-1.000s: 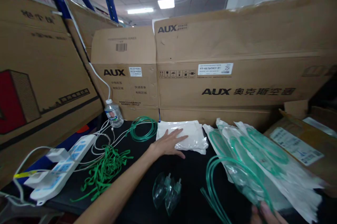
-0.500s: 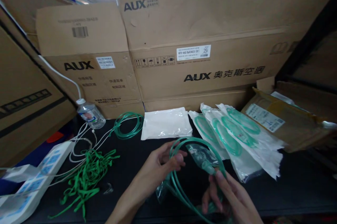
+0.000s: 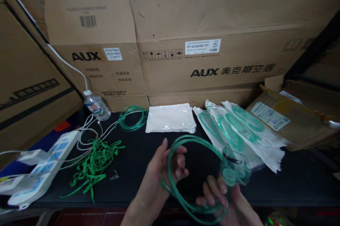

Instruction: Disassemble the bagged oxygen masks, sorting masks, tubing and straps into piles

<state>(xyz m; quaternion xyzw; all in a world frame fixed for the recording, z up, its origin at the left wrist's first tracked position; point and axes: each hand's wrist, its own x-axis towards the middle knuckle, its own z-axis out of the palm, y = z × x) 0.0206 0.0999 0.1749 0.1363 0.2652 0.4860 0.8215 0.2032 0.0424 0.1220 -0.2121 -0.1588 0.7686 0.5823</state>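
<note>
A coil of clear green tubing (image 3: 196,138) hangs between my two hands, above the front of the black table. A translucent green oxygen mask (image 3: 237,166) with a round port sits at the coil's right side. My right hand (image 3: 216,192) has its fingers closed round the lower right of the coil, just below the mask. Across the palm of my left hand (image 3: 159,171) runs the coil's left side; the thumb is raised away from the loosely bent fingers, which do not grip it. A loose tube end (image 3: 164,184) sticks out beside the left palm.
White packets with green tubing (image 3: 230,132) lie at right, before an opened carton (image 3: 300,113). A white package (image 3: 171,118) and another tubing coil (image 3: 132,118) lie behind. Green straps (image 3: 97,164), a power strip (image 3: 45,169) and a bottle (image 3: 97,107) are at left.
The mask has swung up and right, now standing above my right hand. My left thumb has lifted off the tubing and the fingers have loosened. The camera view has shifted slightly.
</note>
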